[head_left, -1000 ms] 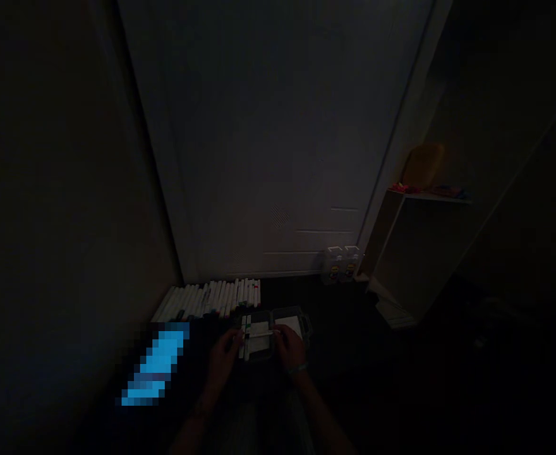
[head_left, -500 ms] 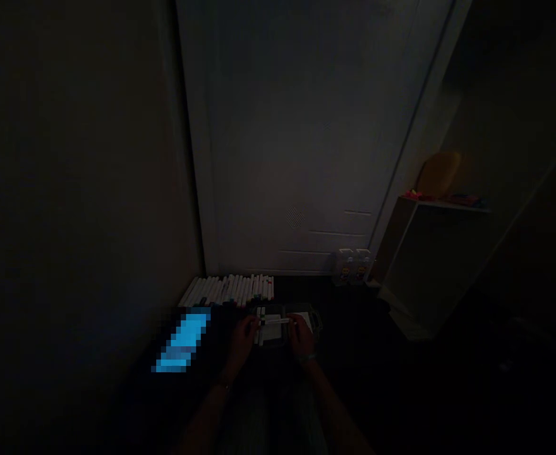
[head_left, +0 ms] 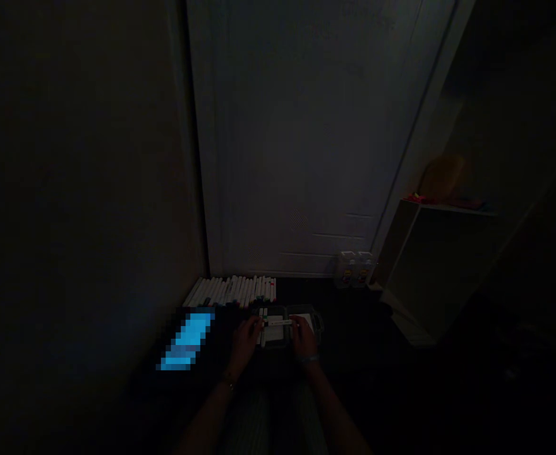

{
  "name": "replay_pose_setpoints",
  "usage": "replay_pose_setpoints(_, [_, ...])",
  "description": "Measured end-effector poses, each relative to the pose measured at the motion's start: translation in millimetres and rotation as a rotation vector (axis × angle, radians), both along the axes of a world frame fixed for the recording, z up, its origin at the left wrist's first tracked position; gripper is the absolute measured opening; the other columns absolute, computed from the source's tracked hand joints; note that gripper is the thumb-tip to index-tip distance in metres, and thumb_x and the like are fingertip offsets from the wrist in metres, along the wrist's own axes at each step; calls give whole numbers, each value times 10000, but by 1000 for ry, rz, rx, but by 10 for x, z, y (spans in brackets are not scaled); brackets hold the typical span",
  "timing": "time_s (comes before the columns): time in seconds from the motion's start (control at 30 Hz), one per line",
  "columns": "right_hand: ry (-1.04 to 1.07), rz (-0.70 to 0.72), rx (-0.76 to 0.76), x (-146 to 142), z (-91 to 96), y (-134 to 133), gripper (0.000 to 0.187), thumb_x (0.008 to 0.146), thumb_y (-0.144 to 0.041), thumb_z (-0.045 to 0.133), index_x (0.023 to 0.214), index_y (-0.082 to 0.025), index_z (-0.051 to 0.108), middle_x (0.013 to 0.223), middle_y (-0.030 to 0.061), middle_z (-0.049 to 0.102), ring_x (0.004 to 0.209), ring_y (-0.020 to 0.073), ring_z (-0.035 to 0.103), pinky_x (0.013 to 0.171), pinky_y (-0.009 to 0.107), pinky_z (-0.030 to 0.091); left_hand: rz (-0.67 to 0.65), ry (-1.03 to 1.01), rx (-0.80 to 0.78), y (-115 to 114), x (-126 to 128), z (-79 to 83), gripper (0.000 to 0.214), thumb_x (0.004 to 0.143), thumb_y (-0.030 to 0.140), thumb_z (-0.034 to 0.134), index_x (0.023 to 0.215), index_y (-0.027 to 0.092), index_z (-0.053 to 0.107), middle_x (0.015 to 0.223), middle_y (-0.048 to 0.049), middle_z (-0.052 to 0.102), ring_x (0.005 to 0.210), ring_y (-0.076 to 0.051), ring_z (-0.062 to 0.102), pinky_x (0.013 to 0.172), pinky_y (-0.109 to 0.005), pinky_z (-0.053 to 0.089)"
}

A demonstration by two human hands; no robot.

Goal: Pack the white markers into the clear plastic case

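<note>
A white marker (head_left: 278,323) lies level between my two hands, above an open case (head_left: 278,345). My left hand (head_left: 246,338) is closed on its left end, where a dark band shows. The right end is pinched by my right hand (head_left: 303,338). Inside the case's left half, more white markers (head_left: 263,338) lie lengthwise at the left side, beside a pale insert. The other half of the case holds a white sheet, partly covered by my right hand. Dim light hides the finer finger detail.
A row of several white markers (head_left: 230,291) with coloured ends lies at the back left. In front of it glows a blurred blue screen (head_left: 187,340). Two clear containers (head_left: 355,270) stand at the back right, near a shelf unit (head_left: 441,272). A pale panel (head_left: 297,139) rises behind.
The view has shifted slightly, so the scene sits a little further right. Both hands keep hold of the marker, which is now a bit lower over the case.
</note>
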State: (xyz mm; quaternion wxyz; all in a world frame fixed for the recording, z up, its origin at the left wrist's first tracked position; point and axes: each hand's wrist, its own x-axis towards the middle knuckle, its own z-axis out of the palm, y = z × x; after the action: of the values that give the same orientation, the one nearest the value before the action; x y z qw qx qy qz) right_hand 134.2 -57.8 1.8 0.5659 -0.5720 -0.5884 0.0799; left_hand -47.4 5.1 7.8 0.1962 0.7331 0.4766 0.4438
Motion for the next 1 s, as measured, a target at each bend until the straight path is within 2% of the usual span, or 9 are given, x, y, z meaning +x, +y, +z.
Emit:
replay_pose_setpoints(0.33, [-20,6,-20,-5,49,-43,298,906,-310,351,1056,-208,587,1015,60,628,941,166,579,834,286,433,12,-33,-42,10,4,-13,342,832,444,371,911,222,618,833,-36,636,810,-195,592,733,-307,434])
replay_pose_setpoints(0.57, [-1,-19,-41,1,40,-32,291,899,-318,368,1049,-206,591,1019,60,631,948,169,580,831,287,434,68,74,-31,-12,8,16,284,828,406,400,908,237,614,887,-26,640,879,-204,567,807,-353,373])
replay_pose_setpoints(1.0, [9,12,-29,26,20,-36,300,899,-320,359,1047,-199,590,1025,66,629,939,177,580,833,297,432,71,99,-27,-46,16,45,294,834,406,402,931,232,618,874,-32,641,884,-210,561,796,-345,363])
